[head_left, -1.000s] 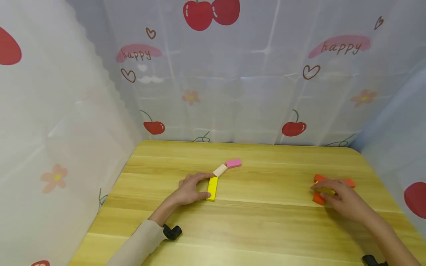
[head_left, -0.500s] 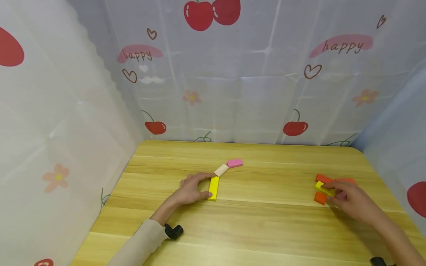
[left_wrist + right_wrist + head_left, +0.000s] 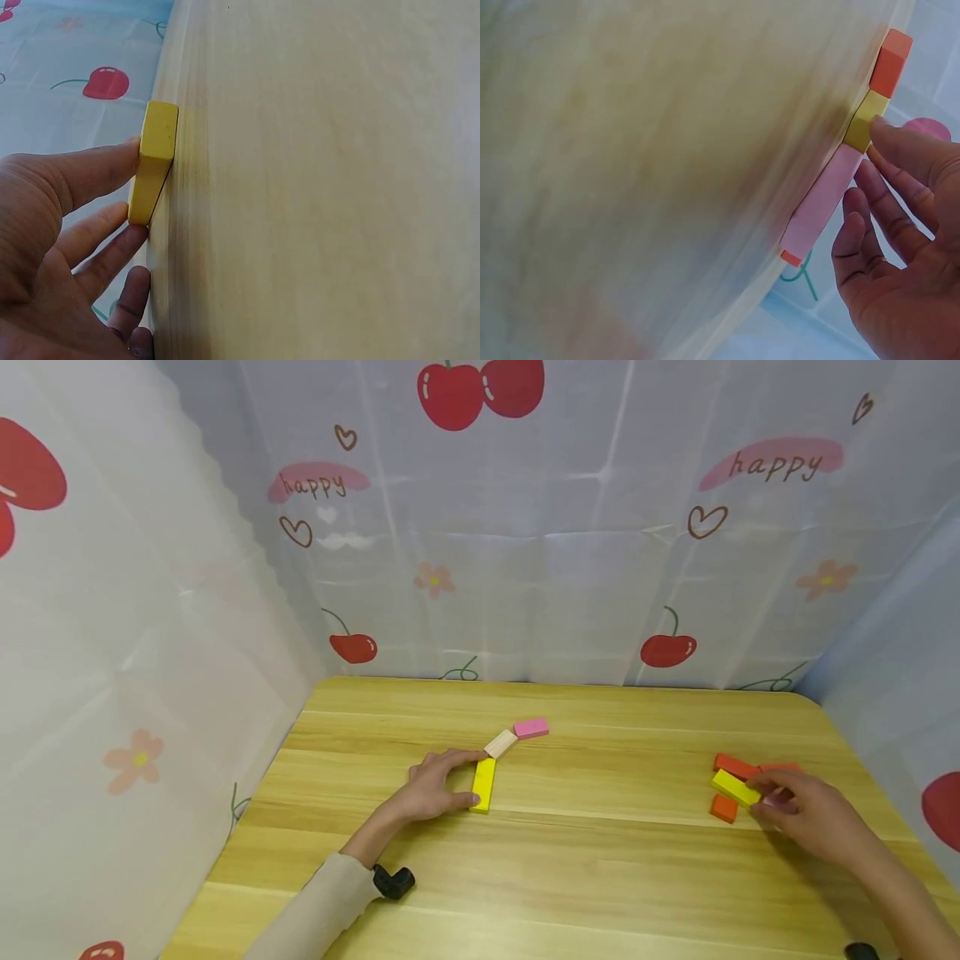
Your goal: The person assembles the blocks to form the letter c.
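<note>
My left hand [image 3: 431, 789] holds a yellow wooden block [image 3: 483, 785] lengthwise, index finger at its far end and thumb at its near end. That block [image 3: 156, 161] lies on the table in the left wrist view. Touching its far end is a plain wood block [image 3: 500, 744], with a pink block [image 3: 532, 727] beyond. Over at the right, my right hand [image 3: 817, 814] pinches the right end of another yellow block [image 3: 735, 788] between thumb and finger. Orange blocks lie behind and in front of it. A second pink block [image 3: 823, 199] is partly hidden under that hand in the head view.
The blocks stand on a wood-grain table [image 3: 600, 877]. A small orange block [image 3: 724, 808] sits just in front of the right yellow one, a longer orange block [image 3: 735, 766] behind it. A printed curtain [image 3: 525, 593] encloses the table's back and sides.
My right fingers have drawn back rightward along the yellow block to its right end, uncovering more of it and the orange block in front. My left hand stays on its block.
</note>
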Demonstrator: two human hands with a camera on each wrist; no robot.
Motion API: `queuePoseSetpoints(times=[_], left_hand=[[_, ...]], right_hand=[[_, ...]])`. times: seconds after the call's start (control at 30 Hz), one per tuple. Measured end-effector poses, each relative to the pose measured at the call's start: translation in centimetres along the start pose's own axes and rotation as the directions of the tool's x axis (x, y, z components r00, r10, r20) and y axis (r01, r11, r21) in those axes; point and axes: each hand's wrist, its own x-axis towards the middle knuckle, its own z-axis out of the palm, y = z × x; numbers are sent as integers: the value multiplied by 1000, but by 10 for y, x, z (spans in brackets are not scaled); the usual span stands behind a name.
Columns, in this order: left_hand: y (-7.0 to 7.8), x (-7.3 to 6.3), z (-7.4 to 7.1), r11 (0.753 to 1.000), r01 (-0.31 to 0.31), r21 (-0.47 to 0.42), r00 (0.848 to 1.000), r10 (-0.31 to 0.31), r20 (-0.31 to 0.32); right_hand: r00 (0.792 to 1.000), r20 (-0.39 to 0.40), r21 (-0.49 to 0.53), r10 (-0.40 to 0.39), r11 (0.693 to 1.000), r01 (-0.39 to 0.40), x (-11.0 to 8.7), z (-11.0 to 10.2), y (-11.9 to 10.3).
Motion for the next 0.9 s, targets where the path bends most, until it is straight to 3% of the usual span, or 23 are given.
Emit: queuePoseSetpoints(times=[0.5,0.9], left_hand=[[0,-1,0,1000,2,9,1000,-2,6],[1,-1,-1,1000,-1,12,1000,1,5]], right_hand=[[998,60,7,14,1000,-15,7,0,-4],[997,78,-26,6,1000,-4,27,-1,-10]])
